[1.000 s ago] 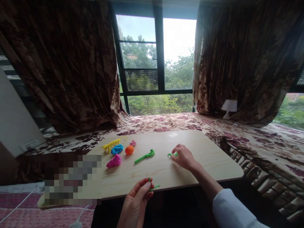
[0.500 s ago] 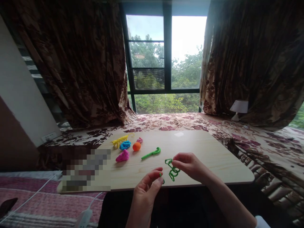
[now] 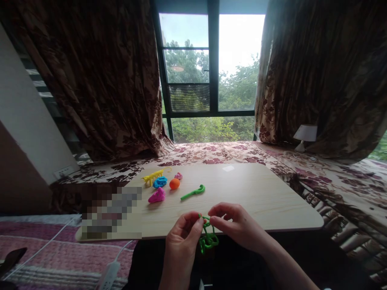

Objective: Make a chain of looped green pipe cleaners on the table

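A green chain of looped links (image 3: pixel 209 241), which looks like modelling clay, dangles between my hands at the table's near edge. My left hand (image 3: pixel 185 233) pinches a green strip at its top between thumb and finger. From the right, my right hand (image 3: pixel 237 220) closes thumb and fingertips on the chain's upper link. The fingers partly hide where the strip and the link meet. Beyond the hands, a green hooked stick (image 3: pixel 193 193) of the same look lies on the table.
Left on the wooden table (image 3: pixel 256 193) are a pink lump (image 3: pixel 157 195), a blue lump (image 3: pixel 160 182), an orange ball (image 3: pixel 174 184), a small pink piece (image 3: pixel 178 176) and a yellow comb-like piece (image 3: pixel 153 176). A pixelated patch (image 3: pixel 113 213) covers the left corner. A power strip (image 3: pixel 109 275) lies below.
My right hand has brought the chain left and down to my left hand. The links now hang past the table edge, and the two hands' fingertips are close together.
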Demonstrator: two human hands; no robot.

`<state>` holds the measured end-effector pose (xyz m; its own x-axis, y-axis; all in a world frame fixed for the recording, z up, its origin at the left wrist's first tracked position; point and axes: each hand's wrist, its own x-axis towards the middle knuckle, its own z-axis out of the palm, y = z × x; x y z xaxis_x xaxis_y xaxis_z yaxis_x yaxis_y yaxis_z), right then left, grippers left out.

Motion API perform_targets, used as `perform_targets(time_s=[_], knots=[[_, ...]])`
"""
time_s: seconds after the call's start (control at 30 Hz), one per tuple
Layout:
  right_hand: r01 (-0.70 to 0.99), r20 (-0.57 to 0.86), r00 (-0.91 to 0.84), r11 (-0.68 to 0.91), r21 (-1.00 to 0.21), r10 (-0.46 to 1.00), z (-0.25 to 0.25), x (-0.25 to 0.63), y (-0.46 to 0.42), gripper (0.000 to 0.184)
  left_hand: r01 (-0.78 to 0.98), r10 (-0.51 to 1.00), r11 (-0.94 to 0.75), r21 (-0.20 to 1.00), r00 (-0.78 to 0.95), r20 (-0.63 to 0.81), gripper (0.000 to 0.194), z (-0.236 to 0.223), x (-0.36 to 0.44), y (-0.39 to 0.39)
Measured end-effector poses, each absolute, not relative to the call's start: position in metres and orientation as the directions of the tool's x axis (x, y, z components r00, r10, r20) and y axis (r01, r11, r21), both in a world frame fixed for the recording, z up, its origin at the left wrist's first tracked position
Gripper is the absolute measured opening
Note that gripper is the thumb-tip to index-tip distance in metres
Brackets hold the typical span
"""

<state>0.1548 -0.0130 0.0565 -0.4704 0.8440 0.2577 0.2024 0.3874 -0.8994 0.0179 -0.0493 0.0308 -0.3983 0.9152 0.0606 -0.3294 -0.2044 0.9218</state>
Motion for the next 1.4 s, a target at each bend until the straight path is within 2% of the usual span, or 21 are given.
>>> perform_targets(time_s=[0.27, 0.37, 0.6, 0.8, 1.1, 1.4], knots=[[0.159, 0.267, -0.431, 0.364, -0.918, 0.862, 0.049, 0.153, -0.013, 0.015, -0.289, 0.946, -0.113, 0.950, -0.322, 0.015, 0.025, 0.036, 0.017, -0.058], [0.165, 0.299, -0.436, 0.402, -0.900, 0.849, 0.050, 0.155, -0.015, 0.013, -0.292, 0.948, -0.104, 0.951, -0.317, 0.006, 0.024, 0.037, 0.018, -0.059], [0.150, 0.399, -0.503, 0.532, -0.833, 0.766, 0.055, 0.159, -0.019, 0.014, -0.193, 0.956, -0.135, 0.972, -0.283, 0.076, 0.022, 0.034, 0.015, -0.057], [0.192, 0.404, -0.516, 0.562, -0.805, 0.756, 0.053, 0.159, -0.017, 0.012, -0.079, 0.962, -0.131, 0.988, -0.250, 0.107, 0.020, 0.032, 0.012, -0.059], [0.197, 0.435, -0.529, 0.604, -0.773, 0.729, 0.053, 0.161, -0.017, 0.009, -0.022, 0.960, -0.149, 0.989, -0.242, 0.140, 0.019, 0.025, 0.007, -0.055], [0.176, 0.368, -0.473, 0.495, -0.851, 0.801, 0.052, 0.167, -0.016, 0.020, -0.085, 0.968, -0.119, 0.989, -0.232, 0.096, 0.022, 0.020, 0.006, -0.055]])
